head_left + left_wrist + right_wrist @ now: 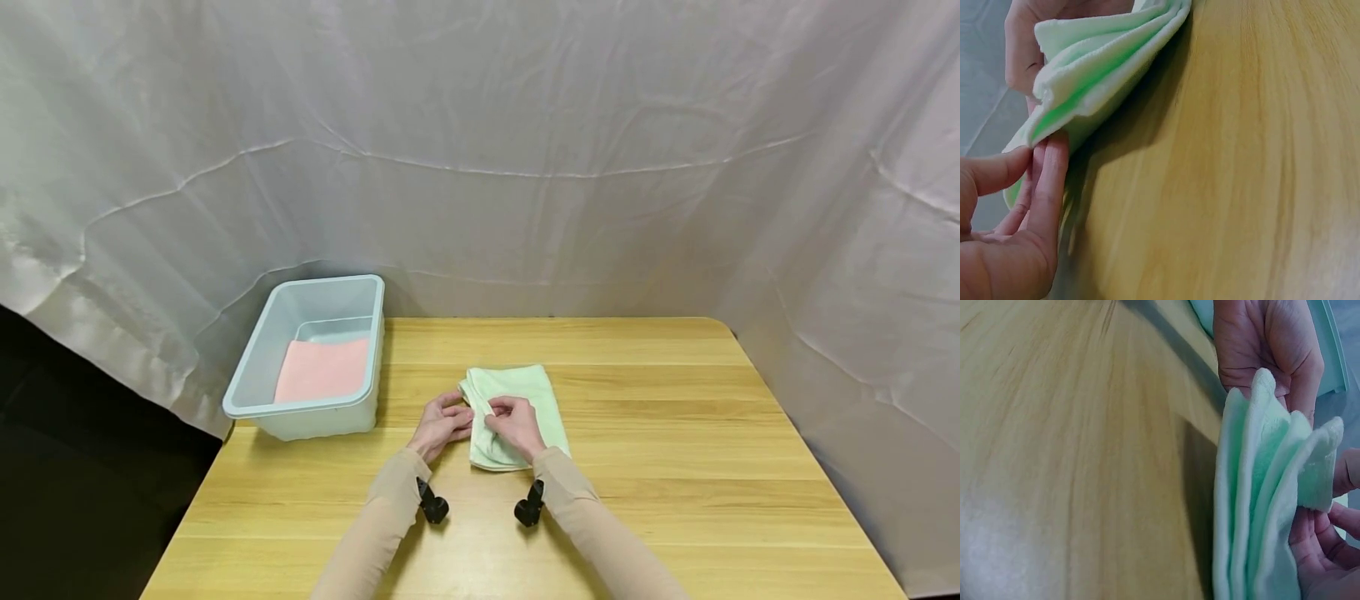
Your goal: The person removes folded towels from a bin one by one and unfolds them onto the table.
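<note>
A pale green towel [528,383], folded into several layers, lies on the wooden table in the head view. At its left edge, my left hand [444,425] pinches the layers between thumb and fingers, as the left wrist view shows with the towel [1094,78] fanned above the fingertips [1054,147]. My right hand [516,425] reaches over the towel's near part and pinches a flap of its top layer. In the right wrist view that hand [1329,562] holds the flap beside the stacked folds [1260,506], with the left hand [1266,344] behind them.
A light blue plastic bin [367,404] stands at the table's back left, with a folded pink cloth [322,371] inside. The wooden table [675,467] stretches to the right of the towel. Grey curtains [525,167] hang behind it and along the sides.
</note>
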The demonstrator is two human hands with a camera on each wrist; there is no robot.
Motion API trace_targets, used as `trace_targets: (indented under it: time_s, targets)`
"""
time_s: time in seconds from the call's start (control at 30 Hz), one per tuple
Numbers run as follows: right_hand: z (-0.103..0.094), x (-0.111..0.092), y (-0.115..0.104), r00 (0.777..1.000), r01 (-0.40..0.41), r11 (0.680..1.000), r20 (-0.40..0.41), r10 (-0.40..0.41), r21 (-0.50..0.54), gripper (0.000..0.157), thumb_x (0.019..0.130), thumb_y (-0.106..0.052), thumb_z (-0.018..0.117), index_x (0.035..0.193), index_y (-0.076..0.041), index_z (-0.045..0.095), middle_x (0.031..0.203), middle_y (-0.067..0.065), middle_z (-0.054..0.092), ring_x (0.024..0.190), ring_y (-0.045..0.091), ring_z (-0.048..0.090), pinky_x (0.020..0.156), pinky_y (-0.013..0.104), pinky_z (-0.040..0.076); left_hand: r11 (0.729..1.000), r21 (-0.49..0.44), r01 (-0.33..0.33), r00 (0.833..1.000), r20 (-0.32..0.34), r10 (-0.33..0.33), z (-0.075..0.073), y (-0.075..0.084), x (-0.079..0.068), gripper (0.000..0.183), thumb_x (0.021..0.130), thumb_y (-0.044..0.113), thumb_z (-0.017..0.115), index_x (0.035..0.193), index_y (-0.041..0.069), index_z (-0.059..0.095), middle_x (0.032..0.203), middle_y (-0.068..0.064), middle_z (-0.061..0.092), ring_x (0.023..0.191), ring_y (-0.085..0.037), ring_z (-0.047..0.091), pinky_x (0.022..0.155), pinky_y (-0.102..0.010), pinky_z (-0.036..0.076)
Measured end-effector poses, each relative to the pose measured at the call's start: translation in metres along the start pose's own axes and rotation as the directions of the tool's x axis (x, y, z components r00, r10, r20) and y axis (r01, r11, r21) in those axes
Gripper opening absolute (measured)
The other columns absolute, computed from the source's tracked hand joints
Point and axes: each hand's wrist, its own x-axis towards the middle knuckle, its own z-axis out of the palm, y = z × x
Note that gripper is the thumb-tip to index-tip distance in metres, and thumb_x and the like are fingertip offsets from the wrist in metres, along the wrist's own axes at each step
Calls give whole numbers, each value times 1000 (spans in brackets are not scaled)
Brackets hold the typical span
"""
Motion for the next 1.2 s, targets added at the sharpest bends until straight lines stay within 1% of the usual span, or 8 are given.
trace_targets:
  time_s: [0.23,0.4,0.53,0.7,0.8,0.97,1.07,1.2]
  targets:
    - [0,-1,-3,1000,20,1000,-5,-20,0,37,80,2,66,116,7,70,89,10,66,71,9,57,61,16,47,999,37,-13,1000,-2,13,-5,0,-4,60,98,-4,56,151,-7,29,99,-9,66,75,-11,67,69,-24,61]
    - [-13,-4,-10,1000,24,995,-15,-23,98,35,83,2,65,117,7,69,87,8,62,63,5,56,53,16,48,995,85,-45,997,-51,49,-14,1,-8,61,97,-2,58,151,-3,30,108,-18,68,78,-12,67,69,-26,62]
    - [-37,-5,-14,999,13,982,-32,-7,190,34,86,1,64,120,8,68,91,9,62,64,4,59,55,18,52,990,123,-69,993,-83,79,-25,2,-10,61,96,-2,59,150,-3,30,109,-20,67,78,-13,66,67,-25,62]
    - [-79,-6,-8,1000,-17,971,-13,21,238,38,91,-1,62,128,8,63,106,13,59,74,6,61,64,19,57,975,198,-101,983,-133,129,-38,6,-13,62,94,-4,58,149,-3,31,106,-22,65,77,-15,64,63,-25,60]
    - [-105,-7,1,999,-48,967,-9,52,250,42,92,-1,60,133,10,58,112,13,58,77,6,63,68,19,59,957,267,-115,975,-157,161,-45,9,-16,61,93,-3,58,149,-3,33,110,-27,65,81,-18,64,63,-27,60]
    - [-144,-10,24,992,-84,966,-75,105,243,46,92,-1,60,136,13,53,109,4,60,81,0,59,69,15,55,914,383,-136,952,-207,228,-56,10,-17,57,92,-2,58,145,-5,38,111,-30,67,92,-26,66,65,-28,58]
    - [-161,-14,41,987,-124,970,-78,142,207,47,94,-2,60,138,12,52,104,0,59,82,0,57,69,14,54,893,426,-141,941,-222,255,-59,10,-18,55,92,-1,57,144,-6,40,107,-30,68,90,-29,66,63,-29,57]
    - [-173,-19,59,986,-154,988,-59,156,27,47,92,-4,62,134,14,54,97,4,64,79,2,55,65,15,51,869,479,-129,942,-214,258,-58,11,-19,53,94,1,56,144,-5,40,108,-28,68,89,-30,66,67,-31,55]
